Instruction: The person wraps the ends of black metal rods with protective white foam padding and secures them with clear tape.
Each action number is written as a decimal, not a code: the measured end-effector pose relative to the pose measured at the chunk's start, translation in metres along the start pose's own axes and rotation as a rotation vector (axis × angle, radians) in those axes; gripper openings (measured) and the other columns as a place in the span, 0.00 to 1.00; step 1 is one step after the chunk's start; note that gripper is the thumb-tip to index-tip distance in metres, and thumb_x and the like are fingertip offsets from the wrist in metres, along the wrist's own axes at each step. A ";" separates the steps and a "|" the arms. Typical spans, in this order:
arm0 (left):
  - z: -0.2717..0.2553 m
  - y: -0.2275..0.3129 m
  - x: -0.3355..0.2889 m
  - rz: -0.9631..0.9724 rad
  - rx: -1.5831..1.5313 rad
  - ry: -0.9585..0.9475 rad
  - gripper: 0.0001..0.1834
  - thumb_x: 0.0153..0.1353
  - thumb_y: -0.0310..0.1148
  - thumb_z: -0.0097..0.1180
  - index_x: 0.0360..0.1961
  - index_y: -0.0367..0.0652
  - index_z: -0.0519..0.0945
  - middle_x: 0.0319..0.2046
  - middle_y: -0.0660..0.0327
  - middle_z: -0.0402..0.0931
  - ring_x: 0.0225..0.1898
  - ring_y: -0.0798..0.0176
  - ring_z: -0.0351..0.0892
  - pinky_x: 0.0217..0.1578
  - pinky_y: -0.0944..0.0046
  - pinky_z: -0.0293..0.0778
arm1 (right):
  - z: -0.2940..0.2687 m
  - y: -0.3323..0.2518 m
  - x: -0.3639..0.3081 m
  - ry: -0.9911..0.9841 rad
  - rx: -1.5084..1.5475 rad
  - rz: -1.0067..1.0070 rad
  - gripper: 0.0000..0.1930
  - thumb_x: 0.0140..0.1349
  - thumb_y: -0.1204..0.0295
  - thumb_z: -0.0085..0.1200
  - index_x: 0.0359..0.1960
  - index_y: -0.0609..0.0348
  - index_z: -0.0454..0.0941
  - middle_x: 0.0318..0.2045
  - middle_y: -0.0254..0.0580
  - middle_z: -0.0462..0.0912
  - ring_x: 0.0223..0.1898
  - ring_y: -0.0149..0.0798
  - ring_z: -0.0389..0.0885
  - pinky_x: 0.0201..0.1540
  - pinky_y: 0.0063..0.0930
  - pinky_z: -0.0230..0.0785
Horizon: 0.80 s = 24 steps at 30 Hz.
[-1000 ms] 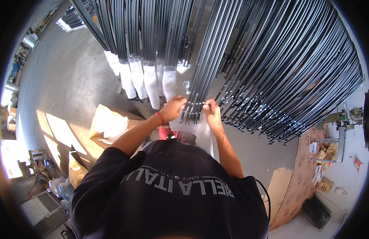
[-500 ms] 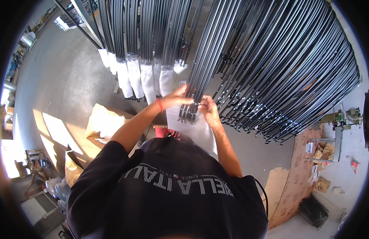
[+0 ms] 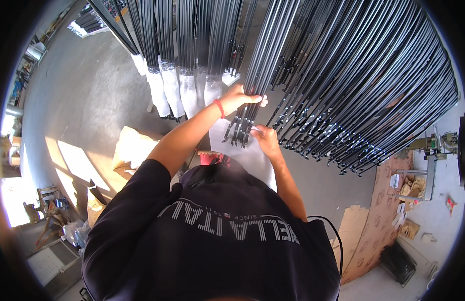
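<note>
A bundle of thin black rods (image 3: 266, 55) hangs in front of me, its dark fittings at the lower ends. My left hand (image 3: 241, 99), with a red band at its wrist, is wrapped round the bundle above those ends, thumb across the front. To the right of the rod ends, my right hand (image 3: 265, 139) is closed in a pinch at the upper right edge of a white sheet (image 3: 260, 163); its fingertips are partly hidden. The sheet hangs behind and below the rod ends, spreading down toward my shirt.
Many loose black rods (image 3: 363, 85) hang at the right. At the left, several rod bundles have white-wrapped lower ends (image 3: 156, 95). An open cardboard box (image 3: 132, 150) stands left of my arm, near something red (image 3: 215, 159). Cardboard (image 3: 365, 226) lines the right side.
My left hand has moved up and right and now closes round the bundle. My right hand has shifted slightly right and down, away from the rods. The bundle's lower ends have risen a little.
</note>
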<state>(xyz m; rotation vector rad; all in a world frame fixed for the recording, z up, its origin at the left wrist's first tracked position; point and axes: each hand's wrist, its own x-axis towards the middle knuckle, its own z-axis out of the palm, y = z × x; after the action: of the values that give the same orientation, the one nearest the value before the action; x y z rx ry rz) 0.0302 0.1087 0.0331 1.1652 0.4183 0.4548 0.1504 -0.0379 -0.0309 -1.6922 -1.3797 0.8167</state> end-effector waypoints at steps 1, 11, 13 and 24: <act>0.001 -0.001 0.000 0.003 -0.010 0.014 0.12 0.55 0.26 0.51 0.40 0.31 0.73 0.35 0.51 0.76 0.41 0.59 0.76 0.45 0.62 0.71 | 0.002 -0.001 0.000 0.033 -0.019 0.013 0.07 0.50 0.73 0.54 0.27 0.66 0.73 0.19 0.52 0.73 0.23 0.48 0.74 0.29 0.33 0.65; 0.000 -0.012 0.000 0.020 -0.084 0.075 0.11 0.55 0.26 0.51 0.38 0.32 0.74 0.33 0.55 0.76 0.39 0.62 0.76 0.44 0.63 0.71 | 0.019 -0.014 0.002 0.264 0.115 0.116 0.08 0.47 0.74 0.52 0.19 0.69 0.70 0.11 0.48 0.64 0.16 0.30 0.61 0.21 0.29 0.58; 0.001 -0.011 -0.001 0.042 -0.053 0.061 0.11 0.55 0.27 0.52 0.38 0.33 0.74 0.32 0.56 0.76 0.38 0.62 0.76 0.43 0.64 0.71 | 0.019 -0.015 0.003 0.280 0.163 0.102 0.07 0.47 0.75 0.51 0.19 0.68 0.71 0.10 0.44 0.64 0.16 0.27 0.59 0.20 0.27 0.57; 0.007 -0.009 -0.006 0.019 -0.104 0.053 0.11 0.55 0.29 0.52 0.38 0.33 0.74 0.33 0.56 0.76 0.37 0.63 0.76 0.42 0.63 0.71 | 0.008 0.008 0.009 0.031 0.590 0.117 0.05 0.51 0.74 0.52 0.25 0.63 0.74 0.21 0.27 0.72 0.24 0.21 0.64 0.26 0.16 0.56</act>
<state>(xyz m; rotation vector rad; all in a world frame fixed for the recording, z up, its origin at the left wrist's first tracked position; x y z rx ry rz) 0.0297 0.0971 0.0271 1.0587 0.4249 0.5185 0.1490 -0.0283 -0.0420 -1.3178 -0.8993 1.1272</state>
